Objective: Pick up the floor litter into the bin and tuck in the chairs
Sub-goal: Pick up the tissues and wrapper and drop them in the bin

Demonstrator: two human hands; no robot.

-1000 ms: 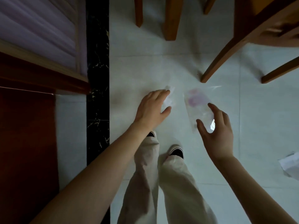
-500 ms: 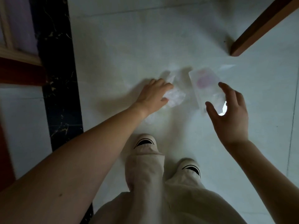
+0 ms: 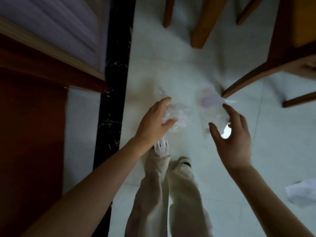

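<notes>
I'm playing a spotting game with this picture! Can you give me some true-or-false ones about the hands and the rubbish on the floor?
1. The left hand has its fingers round a crumpled plastic wrapper. True.
2. The right hand is squeezed into a tight fist. False: its fingers are spread open, reaching over a clear bag with a pink print.
3. A white scrap of paper lies on the floor near the right edge, away from both hands. True.
4. The person is barefoot. False: the person wears shoes and pale trousers.
</notes>
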